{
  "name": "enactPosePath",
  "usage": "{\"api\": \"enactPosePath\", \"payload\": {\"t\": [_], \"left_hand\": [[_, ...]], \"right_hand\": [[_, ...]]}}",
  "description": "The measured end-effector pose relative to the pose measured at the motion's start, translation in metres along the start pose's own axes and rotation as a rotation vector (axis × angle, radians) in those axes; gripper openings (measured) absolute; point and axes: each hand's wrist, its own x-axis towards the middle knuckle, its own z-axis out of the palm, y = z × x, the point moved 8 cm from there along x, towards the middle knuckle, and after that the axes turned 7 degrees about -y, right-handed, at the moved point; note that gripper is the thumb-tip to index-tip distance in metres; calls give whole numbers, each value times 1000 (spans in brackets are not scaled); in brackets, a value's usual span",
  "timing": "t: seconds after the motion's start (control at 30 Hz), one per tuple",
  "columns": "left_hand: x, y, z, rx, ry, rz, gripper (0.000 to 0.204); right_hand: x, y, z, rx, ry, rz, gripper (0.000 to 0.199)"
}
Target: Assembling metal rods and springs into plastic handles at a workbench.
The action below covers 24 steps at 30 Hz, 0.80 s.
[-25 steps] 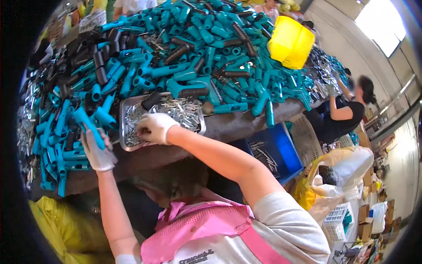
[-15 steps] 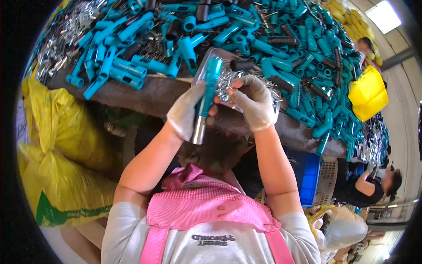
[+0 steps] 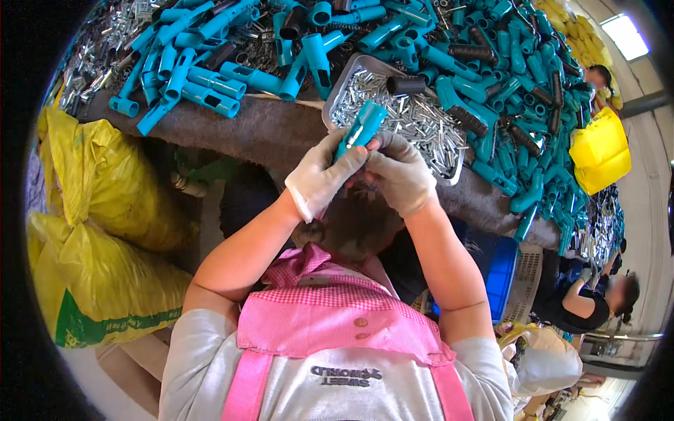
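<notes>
My left hand (image 3: 317, 172), in a pale work glove, is wrapped around a teal tubular part (image 3: 366, 121) with a slot in its side. The part is tilted, its upper end leaning right over a metal tray. My right hand (image 3: 404, 170), gloved too, is closed in a pinch against the near side of the part; whatever its fingertips hold is hidden. Just beyond both hands lies the tray (image 3: 335, 97), filled with small silvery pins (image 3: 428, 137). A short black sleeve (image 3: 407, 85) rests on the pins.
Teal tubular parts (image 3: 210, 83) and black springs are heaped across the bench (image 3: 260, 140). Bulging yellow sacks (image 3: 105, 281) stand at the left. A blue crate (image 3: 503, 277) sits below the bench at right. Other people (image 3: 593, 298) are at the far right.
The right hand has left the tray of pins and come against the teal part. The left hand has tilted the part rightward, and its silver lower end is now out of sight.
</notes>
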Motion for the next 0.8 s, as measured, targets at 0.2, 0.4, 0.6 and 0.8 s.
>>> {"api": "enactPosePath", "payload": {"t": [0.2, 0.4, 0.6, 0.8], "left_hand": [[-27, -33, -41, -240, 283, -212, 40], [-33, -38, -52, -486, 351, -235, 36], [-35, -40, -33, -797, 63, -279, 28], [-22, -24, -4, -1185, -101, -247, 27]], "right_hand": [[15, -57, -4, -946, 110, -233, 15], [57, -59, 2, -1591, 56, -280, 19], [49, -66, 3, -1555, 121, -446, 14], [10, -59, 7, -1168, 242, -475, 11]]}}
